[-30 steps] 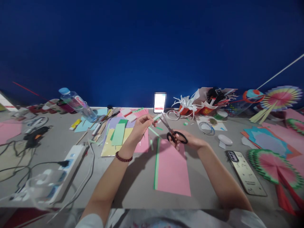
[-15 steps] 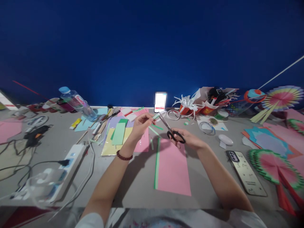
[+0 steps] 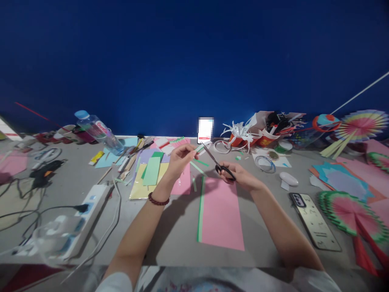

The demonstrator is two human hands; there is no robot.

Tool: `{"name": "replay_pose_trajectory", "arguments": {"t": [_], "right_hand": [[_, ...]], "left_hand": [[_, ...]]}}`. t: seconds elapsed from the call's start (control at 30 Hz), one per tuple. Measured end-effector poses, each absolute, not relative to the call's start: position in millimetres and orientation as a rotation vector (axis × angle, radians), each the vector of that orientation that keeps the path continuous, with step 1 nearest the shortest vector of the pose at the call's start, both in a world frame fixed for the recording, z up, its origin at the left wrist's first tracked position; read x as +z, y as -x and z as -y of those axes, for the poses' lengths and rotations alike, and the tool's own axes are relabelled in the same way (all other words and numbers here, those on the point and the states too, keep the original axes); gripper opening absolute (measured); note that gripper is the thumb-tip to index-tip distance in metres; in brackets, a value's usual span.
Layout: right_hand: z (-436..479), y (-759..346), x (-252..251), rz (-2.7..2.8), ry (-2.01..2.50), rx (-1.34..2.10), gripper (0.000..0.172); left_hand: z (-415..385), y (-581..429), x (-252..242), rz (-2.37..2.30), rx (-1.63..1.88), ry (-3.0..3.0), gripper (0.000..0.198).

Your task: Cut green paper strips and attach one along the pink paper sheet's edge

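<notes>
My left hand (image 3: 179, 160) is raised over the table and pinches a short green paper strip (image 3: 199, 148) by its end. My right hand (image 3: 240, 177) grips black-handled scissors (image 3: 217, 164), whose blades point up and left and meet the strip. Below both hands lies a pink paper sheet (image 3: 221, 215) with a long green strip (image 3: 200, 209) along its left edge. Small green offcuts (image 3: 197, 167) lie between the hands on the grey table (image 3: 170, 239).
A stack of coloured papers (image 3: 152, 174) lies to the left with a water bottle (image 3: 97, 132) behind. A power strip (image 3: 88, 211) and cables sit at the near left. A phone (image 3: 314, 221) and folded paper fans (image 3: 346, 207) lie to the right; a lit phone (image 3: 205, 129) stands at the wall.
The scissor blades have closed on the green strip, and my right hand has drawn slightly up toward my left hand. My left hand has barely moved.
</notes>
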State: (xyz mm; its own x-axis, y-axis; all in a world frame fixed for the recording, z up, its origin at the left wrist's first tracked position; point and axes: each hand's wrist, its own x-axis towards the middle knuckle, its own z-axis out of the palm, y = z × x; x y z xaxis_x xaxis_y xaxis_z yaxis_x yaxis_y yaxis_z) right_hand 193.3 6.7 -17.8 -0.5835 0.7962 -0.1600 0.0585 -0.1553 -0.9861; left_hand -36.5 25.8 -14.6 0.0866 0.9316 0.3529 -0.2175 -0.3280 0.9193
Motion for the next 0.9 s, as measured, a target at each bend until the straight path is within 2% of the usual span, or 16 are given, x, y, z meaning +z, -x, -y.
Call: {"name": "replay_pose_trajectory", "arguments": {"t": [0.47,0.57,0.9], "right_hand": [[-1.2,-188.9,-12.3,1.627,0.918,1.853,0.044],[-1.1,-188.6,-14.9,1.641,0.931,1.865,0.041],[-1.0,-187.0,-14.5,1.621,0.941,1.895,0.044]], "left_hand": [[-20.0,33.0,-8.9,-0.756,1.352,-1.32,0.014],[-17.8,30.6,-5.2,-0.75,1.313,-1.295,0.015],[-11.4,24.9,5.8,-0.901,1.324,-1.294,0.024]]}}
